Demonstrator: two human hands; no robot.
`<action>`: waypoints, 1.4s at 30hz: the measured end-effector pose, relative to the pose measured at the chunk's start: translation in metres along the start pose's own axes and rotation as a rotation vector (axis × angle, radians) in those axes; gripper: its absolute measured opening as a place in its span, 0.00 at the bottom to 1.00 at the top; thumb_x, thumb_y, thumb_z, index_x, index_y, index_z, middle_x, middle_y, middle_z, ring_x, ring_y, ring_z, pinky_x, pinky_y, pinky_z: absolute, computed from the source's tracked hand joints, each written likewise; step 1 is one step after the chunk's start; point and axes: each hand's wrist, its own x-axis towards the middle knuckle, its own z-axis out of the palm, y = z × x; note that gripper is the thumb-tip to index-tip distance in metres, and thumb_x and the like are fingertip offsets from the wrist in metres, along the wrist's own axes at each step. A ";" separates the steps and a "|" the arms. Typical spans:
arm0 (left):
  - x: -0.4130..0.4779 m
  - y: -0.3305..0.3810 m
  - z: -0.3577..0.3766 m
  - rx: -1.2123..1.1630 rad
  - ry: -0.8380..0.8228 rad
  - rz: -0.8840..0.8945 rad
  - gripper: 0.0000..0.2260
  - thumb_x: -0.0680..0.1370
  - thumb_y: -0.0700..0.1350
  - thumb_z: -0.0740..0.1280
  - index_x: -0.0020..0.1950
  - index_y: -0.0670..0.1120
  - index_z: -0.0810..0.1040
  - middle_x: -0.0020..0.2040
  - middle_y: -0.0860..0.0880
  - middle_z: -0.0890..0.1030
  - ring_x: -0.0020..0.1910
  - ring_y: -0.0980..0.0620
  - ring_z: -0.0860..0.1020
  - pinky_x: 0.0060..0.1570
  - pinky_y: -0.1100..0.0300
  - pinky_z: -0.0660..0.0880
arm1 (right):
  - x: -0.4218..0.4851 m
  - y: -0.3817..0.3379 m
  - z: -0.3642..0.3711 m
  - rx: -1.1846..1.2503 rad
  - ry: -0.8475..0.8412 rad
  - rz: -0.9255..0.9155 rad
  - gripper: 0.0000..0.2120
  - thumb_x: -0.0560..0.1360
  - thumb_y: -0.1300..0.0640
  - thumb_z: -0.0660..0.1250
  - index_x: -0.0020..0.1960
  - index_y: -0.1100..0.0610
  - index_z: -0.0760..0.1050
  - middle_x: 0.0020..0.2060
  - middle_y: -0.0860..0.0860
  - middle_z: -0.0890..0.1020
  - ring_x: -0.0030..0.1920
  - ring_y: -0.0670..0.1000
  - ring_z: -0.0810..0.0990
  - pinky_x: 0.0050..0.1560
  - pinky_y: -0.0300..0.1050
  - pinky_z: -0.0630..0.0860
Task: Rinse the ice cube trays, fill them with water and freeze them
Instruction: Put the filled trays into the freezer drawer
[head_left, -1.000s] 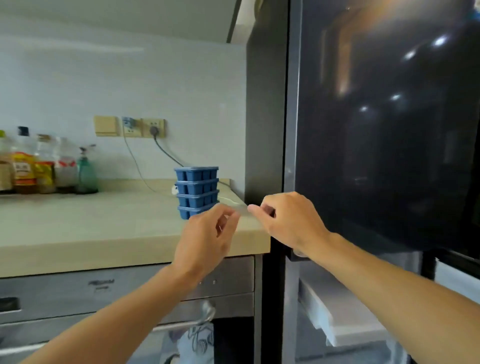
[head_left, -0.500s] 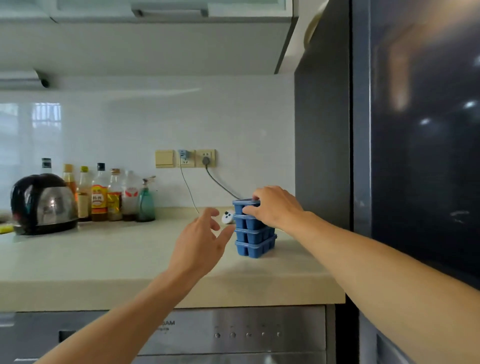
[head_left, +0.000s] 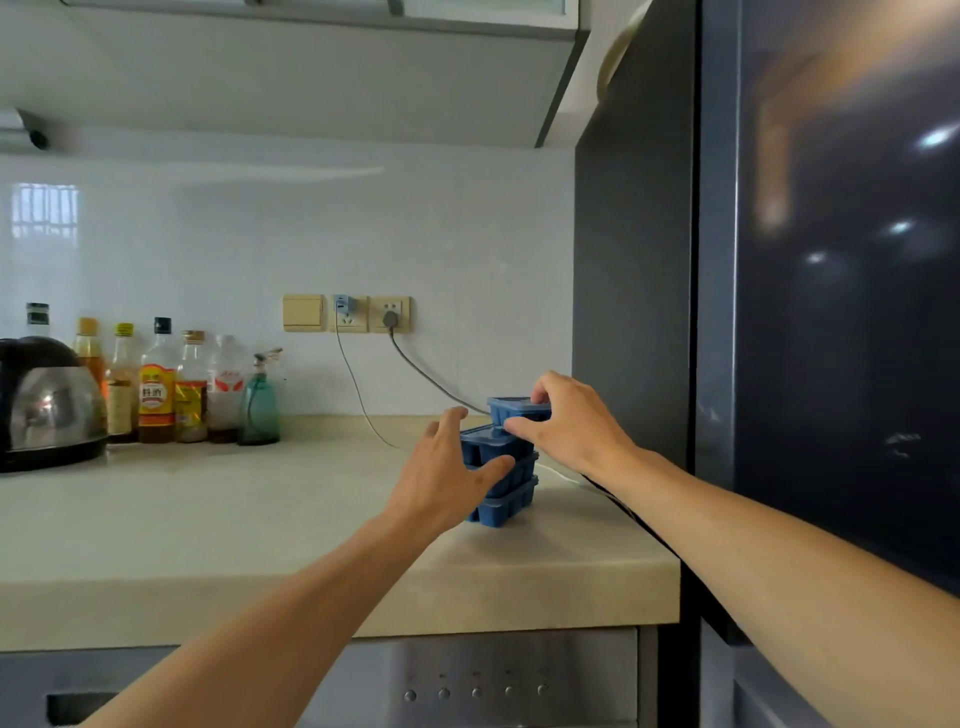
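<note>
Left of the glossy black fridge (head_left: 831, 338), the smooth beige countertop (head_left: 208, 545) is stretching wide toward its rounded front edge. Near the fridge's side, the stack of ice cube trays (head_left: 506, 501), blue gridded plastic, is standing; the left hand (head_left: 441, 480) is reaching round it, fingers straight, while the right hand (head_left: 576, 428) is pinching the top tray (head_left: 511, 408), offset toward the fridge.

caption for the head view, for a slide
Right hand grips the top ice cube tray, offset from the blue stack the left hand rests against, on the counter beside a dark fridge.
</note>
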 end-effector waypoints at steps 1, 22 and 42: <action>0.001 0.002 0.002 -0.006 0.004 -0.002 0.35 0.76 0.60 0.72 0.78 0.52 0.61 0.74 0.47 0.70 0.69 0.46 0.73 0.59 0.56 0.70 | -0.001 -0.001 0.001 0.000 0.022 0.008 0.14 0.72 0.47 0.73 0.47 0.53 0.71 0.45 0.47 0.77 0.45 0.52 0.78 0.41 0.46 0.75; -0.076 0.096 0.038 -0.301 0.266 0.321 0.13 0.75 0.46 0.76 0.59 0.46 0.83 0.54 0.56 0.76 0.51 0.67 0.75 0.49 0.77 0.71 | -0.160 0.049 -0.109 0.179 0.426 -0.119 0.12 0.72 0.59 0.76 0.52 0.53 0.76 0.48 0.45 0.81 0.51 0.40 0.79 0.42 0.27 0.75; -0.192 0.171 0.233 -0.229 -0.371 0.392 0.19 0.76 0.54 0.75 0.64 0.51 0.81 0.61 0.57 0.74 0.55 0.58 0.75 0.59 0.68 0.71 | -0.344 0.245 -0.170 -0.069 0.266 0.488 0.12 0.70 0.56 0.77 0.49 0.48 0.76 0.46 0.42 0.81 0.46 0.40 0.79 0.42 0.30 0.73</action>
